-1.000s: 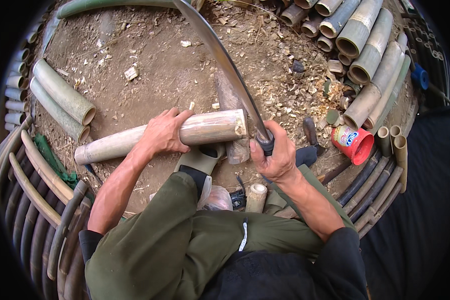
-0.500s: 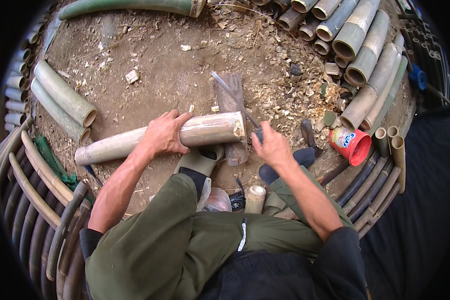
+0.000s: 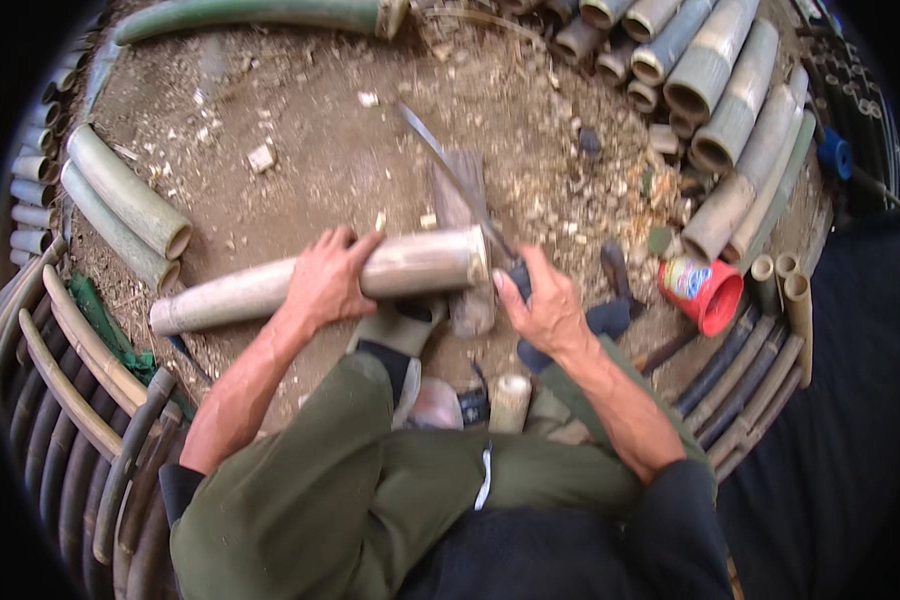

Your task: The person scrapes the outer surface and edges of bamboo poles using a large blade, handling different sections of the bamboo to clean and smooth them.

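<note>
So the biggest thing here is the bare dirt ground (image 3: 320, 125), brown, dusty and gritty-looking. Up in the far right corner there's a chunky stack of bamboo tubes (image 3: 727, 40), hollow round ends showing, some grey, some bluish or greenish. A row of darker jointed poles (image 3: 78, 480) fills the near left side.

Middle of it all is the bamboo section (image 3: 420, 262), a pale, fat cylinder lying crosswise in front of the person, its right end over a flat, rough wooden slab (image 3: 448, 208). The long knife (image 3: 457, 182) looks like a thin strip of grey metal, pointing away and to the left, dark handle at the near end. Can't tell if the blade touches the bamboo.

Hands: the left one (image 3: 328, 278) is wrapped over the top of the bamboo, and the right one (image 3: 548, 303) is closed round the knife handle.

Off to the right sits a tipped red plastic tub (image 3: 720, 300), then pale, blocky wood chips (image 3: 261, 158) litter the dirt.
</note>
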`<state>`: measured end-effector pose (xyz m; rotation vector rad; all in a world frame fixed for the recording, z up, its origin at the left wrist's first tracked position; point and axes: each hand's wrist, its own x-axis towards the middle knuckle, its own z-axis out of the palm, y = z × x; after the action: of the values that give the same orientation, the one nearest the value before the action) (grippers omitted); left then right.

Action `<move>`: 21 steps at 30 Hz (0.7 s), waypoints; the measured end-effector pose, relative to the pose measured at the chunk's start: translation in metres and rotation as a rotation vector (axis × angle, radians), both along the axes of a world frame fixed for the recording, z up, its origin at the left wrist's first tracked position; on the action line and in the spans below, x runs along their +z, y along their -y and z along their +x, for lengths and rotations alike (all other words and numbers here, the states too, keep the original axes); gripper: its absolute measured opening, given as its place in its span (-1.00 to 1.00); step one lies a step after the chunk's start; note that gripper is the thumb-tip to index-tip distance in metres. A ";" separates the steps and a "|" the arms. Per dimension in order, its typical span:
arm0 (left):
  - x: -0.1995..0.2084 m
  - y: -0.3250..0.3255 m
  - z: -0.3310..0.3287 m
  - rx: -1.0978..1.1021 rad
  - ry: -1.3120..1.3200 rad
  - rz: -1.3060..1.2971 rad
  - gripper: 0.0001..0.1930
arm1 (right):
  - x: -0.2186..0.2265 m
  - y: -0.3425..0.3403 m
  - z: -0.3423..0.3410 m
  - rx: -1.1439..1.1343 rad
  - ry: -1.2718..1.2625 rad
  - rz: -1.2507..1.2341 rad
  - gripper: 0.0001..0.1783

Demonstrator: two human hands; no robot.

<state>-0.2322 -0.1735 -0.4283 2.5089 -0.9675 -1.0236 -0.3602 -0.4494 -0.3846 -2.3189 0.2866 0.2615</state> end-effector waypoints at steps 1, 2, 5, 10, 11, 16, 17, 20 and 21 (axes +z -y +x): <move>0.001 -0.004 -0.003 -0.002 -0.010 0.004 -0.07 | 0.015 -0.010 0.008 -0.042 0.116 0.076 -0.58; -0.002 -0.001 0.005 0.002 0.017 -0.004 -0.07 | 0.016 -0.012 0.011 -0.035 0.233 0.065 -0.58; 0.000 0.000 0.001 0.013 0.029 -0.015 -0.07 | 0.002 -0.011 0.000 -0.017 0.357 0.029 -0.60; 0.002 0.008 -0.003 0.011 0.088 0.008 -0.04 | -0.009 0.012 -0.006 -0.028 -0.251 0.011 -0.62; 0.001 0.004 -0.005 0.026 0.108 -0.014 -0.05 | 0.007 0.003 0.000 -0.039 -0.098 0.052 -0.62; -0.001 0.000 -0.011 0.033 0.152 -0.037 -0.06 | 0.021 -0.015 0.007 -0.002 0.160 -0.024 -0.61; -0.004 0.000 -0.012 0.030 0.168 -0.056 -0.08 | 0.000 -0.005 -0.001 0.048 -0.055 -0.126 -0.61; -0.003 0.004 -0.009 0.034 0.212 -0.048 -0.09 | -0.020 0.016 0.004 0.007 -0.338 -0.059 -0.60; -0.004 0.006 -0.004 0.047 0.247 -0.071 -0.09 | -0.014 0.016 0.000 0.005 -0.231 -0.039 -0.60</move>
<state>-0.2361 -0.1796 -0.4320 2.6274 -0.9855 -0.6644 -0.3602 -0.4658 -0.3989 -2.3290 0.4033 0.5327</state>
